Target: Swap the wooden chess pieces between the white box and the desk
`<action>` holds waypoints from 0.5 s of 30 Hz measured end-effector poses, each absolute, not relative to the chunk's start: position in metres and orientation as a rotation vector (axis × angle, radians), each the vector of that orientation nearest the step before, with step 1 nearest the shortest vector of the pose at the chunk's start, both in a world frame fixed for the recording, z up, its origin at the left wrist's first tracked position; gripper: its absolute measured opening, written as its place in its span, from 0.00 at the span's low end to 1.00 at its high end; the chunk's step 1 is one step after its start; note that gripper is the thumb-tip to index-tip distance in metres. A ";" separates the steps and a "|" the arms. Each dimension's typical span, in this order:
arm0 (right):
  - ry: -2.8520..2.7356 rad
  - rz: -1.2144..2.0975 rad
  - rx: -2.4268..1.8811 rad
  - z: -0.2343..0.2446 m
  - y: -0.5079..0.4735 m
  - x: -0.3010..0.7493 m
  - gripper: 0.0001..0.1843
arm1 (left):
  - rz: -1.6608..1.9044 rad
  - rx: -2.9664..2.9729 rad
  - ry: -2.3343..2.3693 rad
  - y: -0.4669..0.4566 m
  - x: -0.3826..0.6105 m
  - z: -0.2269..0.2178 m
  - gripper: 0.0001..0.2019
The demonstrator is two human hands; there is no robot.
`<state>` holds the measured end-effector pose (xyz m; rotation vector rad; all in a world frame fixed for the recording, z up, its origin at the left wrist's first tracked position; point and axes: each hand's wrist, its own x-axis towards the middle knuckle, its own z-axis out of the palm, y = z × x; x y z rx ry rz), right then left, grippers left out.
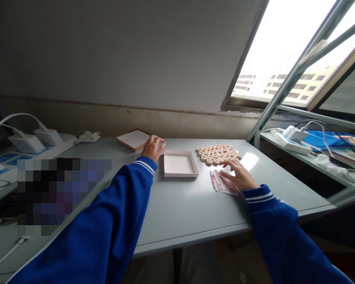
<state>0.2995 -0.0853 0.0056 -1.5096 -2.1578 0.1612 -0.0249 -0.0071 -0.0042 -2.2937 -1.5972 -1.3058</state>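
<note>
My left hand (154,148) hovers beside the left edge of an empty, pale, square box base (181,174), its fingers bent and slightly apart with nothing visible in them. To its left lies a shallow box lid (134,139) with brown sides and a white inside. My right hand (238,175) is over a crumpled or folded sheet with red-pink markings (221,183), fingers spread; whether the fingertips touch it I cannot tell. Just beyond that hand, several round wooden chess pieces with characters (215,153) lie flat in close rows.
Everything stands on a grey table (180,209) against a wall. On the left are power strips with white chargers (25,142), crumpled white tissue (88,137) and a blurred-out item (62,193). To the right, a metal frame post (268,114) rises beside a shelf with another charger (297,133).
</note>
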 end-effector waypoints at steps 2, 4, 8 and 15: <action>-2.224 0.127 -1.457 0.009 -0.087 0.306 0.18 | -1.365 -2.211 -1.547 -0.010 -0.024 0.000 0.09; -2.362 0.257 -1.382 0.017 -0.086 0.307 0.22 | -1.416 -2.154 -1.501 -0.013 -0.024 0.004 0.09; -2.601 0.546 -1.348 0.032 -0.082 0.296 0.27 | -1.483 -2.113 -1.370 -0.017 -0.024 0.008 0.09; -2.839 0.714 -1.375 0.053 -0.080 0.266 0.06 | -1.403 -2.168 -1.249 -0.024 -0.021 0.012 0.08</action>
